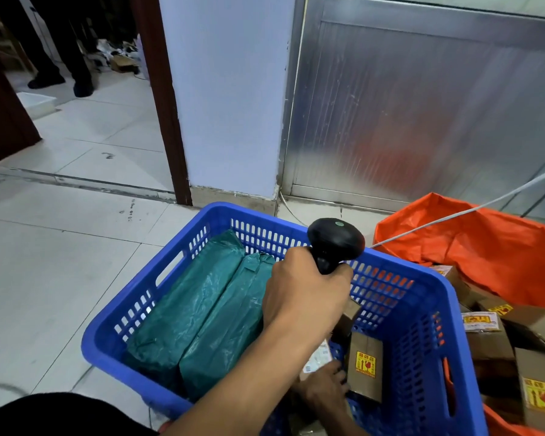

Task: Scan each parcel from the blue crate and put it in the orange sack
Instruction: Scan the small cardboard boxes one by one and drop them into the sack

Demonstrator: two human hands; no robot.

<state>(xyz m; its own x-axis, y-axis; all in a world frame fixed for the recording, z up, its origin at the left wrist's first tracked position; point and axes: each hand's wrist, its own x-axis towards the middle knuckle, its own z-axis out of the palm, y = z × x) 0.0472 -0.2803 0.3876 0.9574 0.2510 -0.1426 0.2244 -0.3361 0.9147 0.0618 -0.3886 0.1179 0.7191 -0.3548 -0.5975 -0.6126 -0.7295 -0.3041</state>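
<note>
Right hand [324,388]: low in the near corner of the blue crate [132,313], reaching in from the bottom edge; its forearm is mostly cut off by the frame and crossed by the other arm. Its fingers lie on a parcel with a white label [317,360], but whether they curl round it cannot be told.
Left hand [306,297]: held above the crate, fingers wrapped tight round the handle of a black scanner [335,239]; the handle is almost wholly hidden inside the fist, and only the rounded head shows.
Cardboard parcel [365,371]: stands on end in the crate just beside the right hand, a yellow and red sticker on its face; the print is too small to read. Another small box behind it is half hidden by the left wrist.
Green parcels [202,309]: two long plastic-wrapped packs lying side by side along the crate's left half, near ends in shadow.
Orange sack [485,243]: open on the floor right of the crate, cut off by the right edge, holding several cardboard boxes [491,338].
Cable [453,215]: pale, running from the scanner across the sack and out of frame.
Doorway: beyond, a person's dark legs [60,42], cut off above.
</note>
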